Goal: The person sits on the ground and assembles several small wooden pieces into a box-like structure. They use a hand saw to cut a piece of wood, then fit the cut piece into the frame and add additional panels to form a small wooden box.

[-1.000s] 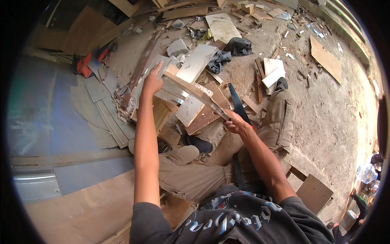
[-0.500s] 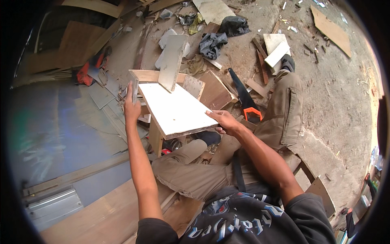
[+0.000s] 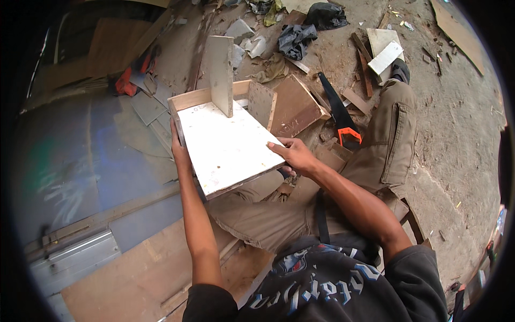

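Between my hands is a wooden box-like piece with a white board [image 3: 228,147] facing up and wooden sides at its far and left edges. An upright grey-white board [image 3: 219,75] rises from the white face near the far end. My left hand [image 3: 178,147] grips the left side, its fingers partly hidden by the wood. My right hand [image 3: 295,155] clasps the right edge, thumb on top and fingers beneath. The piece is held over my folded legs. What lies under it is hidden.
A handsaw [image 3: 337,110] with an orange-and-black handle lies right of the piece, beside a brown wooden box [image 3: 298,107] and wood offcuts. Black plastic bags [image 3: 296,41] lie farther off. Left is a large blue-grey panel [image 3: 70,155]; my outstretched leg [image 3: 397,129] is at right.
The white board has tipped so more of its top face shows and its near end is lower. My left hand has slid down along the left side. The view has shifted slightly.
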`<state>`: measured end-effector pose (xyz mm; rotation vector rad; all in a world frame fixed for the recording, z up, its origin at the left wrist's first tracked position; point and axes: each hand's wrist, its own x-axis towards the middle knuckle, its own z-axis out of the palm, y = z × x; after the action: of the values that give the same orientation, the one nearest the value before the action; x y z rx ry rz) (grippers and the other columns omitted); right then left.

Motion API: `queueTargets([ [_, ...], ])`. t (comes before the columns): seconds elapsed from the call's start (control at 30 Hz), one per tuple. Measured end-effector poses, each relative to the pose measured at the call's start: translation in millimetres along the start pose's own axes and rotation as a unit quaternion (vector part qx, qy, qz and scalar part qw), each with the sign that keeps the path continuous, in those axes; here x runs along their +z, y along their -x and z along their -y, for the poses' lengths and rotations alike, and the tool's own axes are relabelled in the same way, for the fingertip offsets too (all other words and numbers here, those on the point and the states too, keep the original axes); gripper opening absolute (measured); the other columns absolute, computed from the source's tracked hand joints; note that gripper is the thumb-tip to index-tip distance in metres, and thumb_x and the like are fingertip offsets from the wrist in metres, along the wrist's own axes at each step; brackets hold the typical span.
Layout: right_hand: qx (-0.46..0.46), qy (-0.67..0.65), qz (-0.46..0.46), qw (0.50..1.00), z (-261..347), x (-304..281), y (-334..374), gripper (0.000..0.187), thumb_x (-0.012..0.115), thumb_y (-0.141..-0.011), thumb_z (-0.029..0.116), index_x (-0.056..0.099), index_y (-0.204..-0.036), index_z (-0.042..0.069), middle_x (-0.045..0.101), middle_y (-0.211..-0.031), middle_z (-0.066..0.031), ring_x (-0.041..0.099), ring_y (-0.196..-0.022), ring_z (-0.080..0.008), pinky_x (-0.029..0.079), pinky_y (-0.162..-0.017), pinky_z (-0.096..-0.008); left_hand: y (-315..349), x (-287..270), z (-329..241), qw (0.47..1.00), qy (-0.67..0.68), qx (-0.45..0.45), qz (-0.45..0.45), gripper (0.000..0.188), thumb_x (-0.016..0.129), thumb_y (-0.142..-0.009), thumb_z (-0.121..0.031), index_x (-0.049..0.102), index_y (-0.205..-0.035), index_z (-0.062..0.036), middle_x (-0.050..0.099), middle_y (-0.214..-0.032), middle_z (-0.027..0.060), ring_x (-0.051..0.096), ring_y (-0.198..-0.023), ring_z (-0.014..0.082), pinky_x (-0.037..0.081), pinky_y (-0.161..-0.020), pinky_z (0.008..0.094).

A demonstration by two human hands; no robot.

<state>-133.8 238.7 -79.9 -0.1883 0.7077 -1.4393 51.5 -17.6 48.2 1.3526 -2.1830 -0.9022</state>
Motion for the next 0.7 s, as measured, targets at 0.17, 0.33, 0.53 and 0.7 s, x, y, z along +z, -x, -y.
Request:
queueTargets([
  [0.17, -0.008, 0.007, 0.017, 1.0, -7, 6, 9, 0.037, 0.062, -0.094, 0.029, 0.063, -0.106, -0.006, 0.06, -0.067, -0.0037, 0.042, -0.036, -0.0053, 0.031, -0.031, -0.0216, 19, -7, 13, 0.986, 0.163, -0.018, 0.038, 0.061, 0.046, -0.099, -0.018, 0.017, -0.152, -0.0082, 0.054, -0.127, 0.0183, 0.062, -0.102, 0.0216, 0.054, -0.081, 0.0308],
  [0.33, -0.006, 0.011, 0.021, 1.0, -8, 5, 2, 0.038, 0.063, -0.093, 0.029, 0.063, -0.105, -0.006, 0.06, -0.066, -0.0034, 0.041, -0.036, -0.0048, 0.031, -0.031, -0.0213, 19, -3, 5, 0.988, 0.153, -0.029, 0.018, 0.062, 0.047, -0.098, -0.019, 0.017, -0.152, -0.0094, 0.053, -0.13, 0.0179, 0.062, -0.102, 0.0222, 0.054, -0.082, 0.0316],
  [0.53, 0.004, 0.021, 0.024, 0.999, 3, 8, 5, 0.037, 0.066, -0.091, 0.029, 0.064, -0.106, -0.004, 0.06, -0.065, -0.0027, 0.041, -0.037, -0.0048, 0.028, -0.032, -0.0222, -11, -22, 42, 0.999, 0.041, 0.001, -0.003, 0.063, 0.05, -0.097, -0.024, 0.02, -0.151, -0.011, 0.049, -0.136, 0.0178, 0.059, -0.11, 0.0256, 0.05, -0.089, 0.0343],
  [0.7, 0.001, 0.044, -0.001, 0.999, 10, -1, 8, 0.039, 0.07, -0.088, 0.031, 0.065, -0.107, -0.002, 0.059, -0.064, -0.0014, 0.041, -0.038, -0.0043, 0.026, -0.032, -0.0221, -28, -19, 30, 0.985, -0.145, 0.092, -0.019, 0.063, 0.053, -0.096, -0.028, 0.026, -0.149, -0.0098, 0.041, -0.145, 0.0186, 0.048, -0.128, 0.03, 0.039, -0.103, 0.0354],
])
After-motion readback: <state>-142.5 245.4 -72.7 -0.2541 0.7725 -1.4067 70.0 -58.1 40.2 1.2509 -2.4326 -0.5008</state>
